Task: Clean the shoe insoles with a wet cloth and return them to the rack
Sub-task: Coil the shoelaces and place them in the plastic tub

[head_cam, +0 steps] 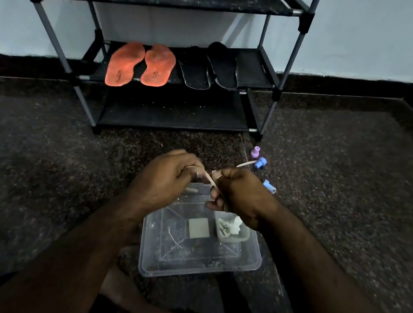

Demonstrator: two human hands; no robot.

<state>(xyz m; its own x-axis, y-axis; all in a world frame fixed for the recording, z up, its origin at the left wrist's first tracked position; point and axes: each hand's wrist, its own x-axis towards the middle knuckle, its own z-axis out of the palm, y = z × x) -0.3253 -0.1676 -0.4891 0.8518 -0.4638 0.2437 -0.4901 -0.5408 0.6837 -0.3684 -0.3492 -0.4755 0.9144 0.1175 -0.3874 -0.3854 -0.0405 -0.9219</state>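
We see both forearms reaching forward from the bottom edge, hands meeting above the far end of a clear tub point(198, 268) on the floor point(358, 180). Left hand point(169, 177) is fisted, knuckles up, fingers curled round one end of a pale thin strip point(208, 178). Right hand point(239, 196) is fisted too, wrist bent down, gripping the other part of the strip; a pale end sticks out past it toward the right. We can't tell what the strip is. White cloth point(229, 226) sits in a small cup point(231, 237) inside the tub, just under the right hand. Insoles are on the rack point(290, 61), middle shelf: orange pair point(141, 65) left, black pair point(208, 67) right. Small caps point(261, 162) lie on the floor right of the hands.
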